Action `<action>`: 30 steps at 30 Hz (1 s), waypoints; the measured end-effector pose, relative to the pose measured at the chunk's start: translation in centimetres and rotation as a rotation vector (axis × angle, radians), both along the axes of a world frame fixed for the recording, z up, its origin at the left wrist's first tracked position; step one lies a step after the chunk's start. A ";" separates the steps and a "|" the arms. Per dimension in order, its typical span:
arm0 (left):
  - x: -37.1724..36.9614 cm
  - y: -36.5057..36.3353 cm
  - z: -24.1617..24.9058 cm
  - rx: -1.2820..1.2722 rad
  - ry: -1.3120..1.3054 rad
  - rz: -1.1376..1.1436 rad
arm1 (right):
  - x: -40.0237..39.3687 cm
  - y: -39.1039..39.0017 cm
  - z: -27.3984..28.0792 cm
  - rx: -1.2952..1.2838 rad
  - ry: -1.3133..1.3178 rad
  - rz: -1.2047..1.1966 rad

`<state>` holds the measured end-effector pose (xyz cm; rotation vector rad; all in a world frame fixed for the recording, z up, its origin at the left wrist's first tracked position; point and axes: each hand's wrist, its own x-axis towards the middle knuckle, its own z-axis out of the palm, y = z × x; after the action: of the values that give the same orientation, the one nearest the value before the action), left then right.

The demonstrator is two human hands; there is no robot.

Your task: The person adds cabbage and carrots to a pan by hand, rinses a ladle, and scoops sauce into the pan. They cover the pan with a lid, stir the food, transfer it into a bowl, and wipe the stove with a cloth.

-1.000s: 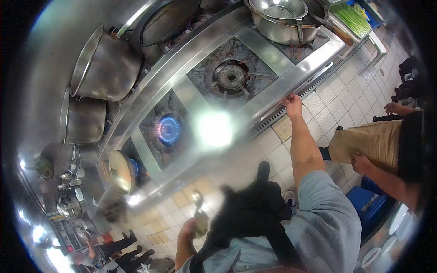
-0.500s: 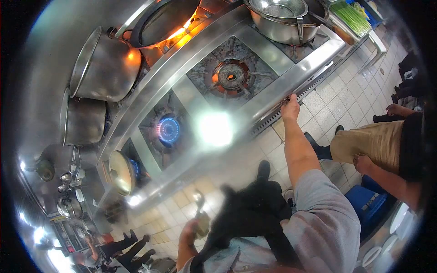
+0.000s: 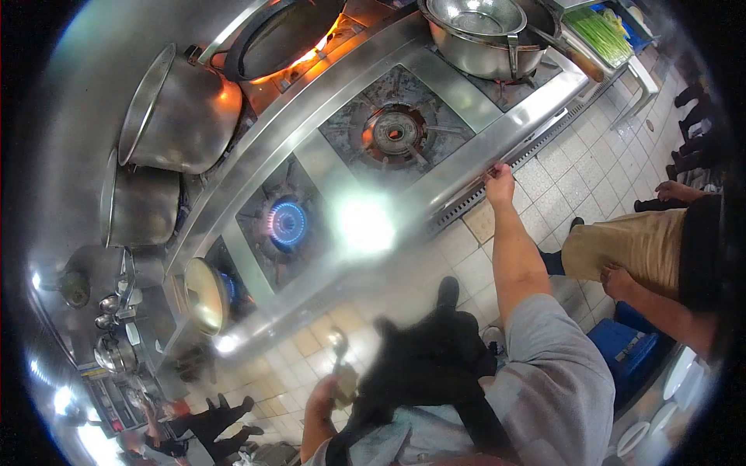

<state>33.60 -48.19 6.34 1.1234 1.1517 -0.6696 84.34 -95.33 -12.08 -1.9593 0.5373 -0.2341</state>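
Observation:
My right hand [image 3: 500,185] is at the front edge of the stove [image 3: 466,167], its fingers closed on something small at the control rail that I cannot make out. Low in the view, my left hand [image 3: 325,394] is wrapped round a ladle [image 3: 339,351] and a pale cloth or similar item, both blurred. Beyond the right hand, an empty burner [image 3: 395,133] shows a small orange glow at its centre. Further left a burner [image 3: 287,223] burns with a ring of blue flame. A pale pan [image 3: 206,296] sits over blue flame at the stove's left end.
Two large pots [image 3: 186,116] and a dark wok [image 3: 287,39] over orange flame stand at the back. A metal bowl with a strainer [image 3: 478,17] is at the upper right, near green vegetables [image 3: 597,35]. Another person in a tan apron [image 3: 629,247] stands at the right.
The view has shifted slightly. My right hand stays at the stove's front edge with its arm a little straighter. The legs of people in the background have moved.

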 end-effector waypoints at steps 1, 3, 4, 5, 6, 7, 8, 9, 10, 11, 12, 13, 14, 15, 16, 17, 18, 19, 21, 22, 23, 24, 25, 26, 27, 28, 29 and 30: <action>1.8 -1.4 1.8 -0.022 0.052 0.066 | 0.4 -0.4 -1.1 0.048 -0.005 0.012; 3.3 -2.5 3.3 -0.011 0.079 0.067 | 0.3 -0.6 -1.1 0.096 -0.009 0.026; 3.5 -2.7 3.6 -0.002 0.104 0.068 | 0.2 -0.7 -0.4 0.107 0.022 0.029; 3.2 -2.3 2.9 -0.002 0.104 0.069 | 0.1 -0.7 0.4 0.117 0.053 0.031; 2.6 -1.6 1.8 -0.025 0.093 0.062 | 0.3 -0.8 -0.4 0.118 0.054 0.031; 2.8 -1.6 1.6 -0.048 0.081 0.056 | 0.7 -1.0 -1.8 0.174 0.005 0.032; 2.7 -1.6 1.8 -0.047 0.081 0.055 | 0.9 -1.3 -3.3 0.229 -0.044 0.032; 3.4 -2.2 3.1 0.008 0.103 0.034 | 0.9 -1.2 -2.9 0.229 -0.044 0.032; 3.8 -2.6 3.7 0.063 0.125 0.013 | 0.7 -1.2 -2.0 0.234 -0.009 0.045; 2.9 -1.8 2.6 0.064 0.125 0.014 | 0.7 -1.0 -1.1 0.238 0.025 0.058; 1.3 -0.5 0.7 0.080 0.106 0.000 | 0.6 -1.0 -0.6 0.239 0.025 0.058; 1.2 -0.3 0.4 0.097 0.088 -0.015 | 0.6 -1.0 -0.4 0.235 0.026 0.065; 0.9 -0.2 0.3 0.097 0.089 -0.015 | 0.5 -1.0 -0.3 0.231 0.026 0.073; 2.0 -1.2 1.8 0.065 0.064 0.010 | 0.6 -1.0 -0.3 0.232 0.027 0.073; 2.6 -1.8 2.7 0.034 0.039 0.034 | 0.6 -1.1 -0.5 0.297 0.012 0.068; 2.7 -1.9 2.8 0.034 0.040 0.035 | 0.8 -1.2 -0.7 0.361 -0.003 0.063; 2.8 -2.0 2.9 0.034 0.035 0.021 | 0.9 -1.4 -1.4 0.361 -0.003 0.063; 2.8 -2.0 3.0 0.034 0.030 0.009 | 1.1 -1.6 -2.2 0.417 -0.017 0.062; 2.1 -1.2 2.1 0.082 0.063 -0.027 | 1.2 -1.8 -2.9 0.472 -0.031 0.062; 1.8 -0.8 1.7 0.128 0.097 -0.064 | 1.2 -1.8 -2.9 0.482 -0.029 0.072; 1.4 -0.6 1.3 0.128 0.096 -0.064 | 1.3 -1.8 -2.9 0.493 -0.027 0.082; 1.6 -0.8 1.5 0.102 0.076 -0.055 | 1.2 -1.7 -2.3 0.492 -0.027 0.082; 1.9 -1.0 1.6 0.077 0.055 -0.045 | 1.0 -1.6 -1.7 0.519 -0.020 0.081; 2.1 -1.2 1.9 0.077 0.055 -0.045 | 0.9 -1.5 -1.1 0.547 -0.012 0.079; 2.8 -1.9 2.8 0.078 0.074 -0.018 | 1.0 -1.5 -1.3 0.547 -0.011 0.080; 3.1 -2.2 3.2 0.079 0.094 0.009 | 1.0 -1.7 -1.6 0.522 -0.002 0.084; 2.3 -1.6 2.1 0.079 0.094 0.010 | 1.1 -1.8 -1.9 0.496 0.006 0.089; 0.8 -0.3 0.1 0.075 0.084 0.003 | 1.1 -1.7 -1.5 0.496 0.006 0.091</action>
<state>34.41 -48.48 6.40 1.1660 1.2583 -0.6812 85.40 -97.06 -13.62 -1.4972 0.4573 -0.0302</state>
